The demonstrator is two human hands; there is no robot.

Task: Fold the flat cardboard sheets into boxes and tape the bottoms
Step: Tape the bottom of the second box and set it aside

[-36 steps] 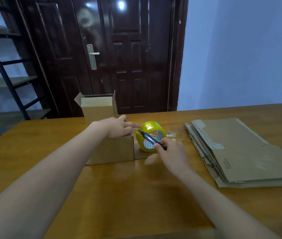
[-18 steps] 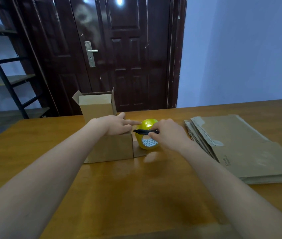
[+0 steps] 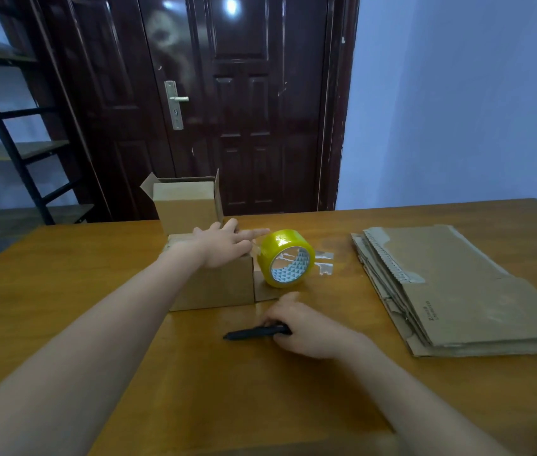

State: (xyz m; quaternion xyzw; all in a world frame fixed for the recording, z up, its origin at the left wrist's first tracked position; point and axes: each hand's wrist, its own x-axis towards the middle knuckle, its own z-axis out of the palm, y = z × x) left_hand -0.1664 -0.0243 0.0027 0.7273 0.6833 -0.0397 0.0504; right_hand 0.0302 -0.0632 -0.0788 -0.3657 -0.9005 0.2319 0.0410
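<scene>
A small cardboard box point(image 3: 212, 286) lies on the wooden table point(image 3: 260, 390) with its taped bottom turned up. My left hand point(image 3: 227, 245) rests flat on top of it, fingers stretched toward the yellow tape roll point(image 3: 286, 258), which stands on edge right beside the box. Nearer to me, my right hand point(image 3: 306, 329) grips the end of a black utility knife point(image 3: 254, 333) that lies low on the table. A stack of flat cardboard sheets point(image 3: 451, 291) sits to the right.
A second folded box point(image 3: 185, 205) with open top flaps stands behind the first, near the table's far edge. Two short strips of clear tape point(image 3: 323, 262) stick to the table behind the roll. A dark door and a metal shelf stand beyond.
My right hand has drawn the black knife away from the tape roll, back toward me and down to the table. My left hand has stayed on the box.
</scene>
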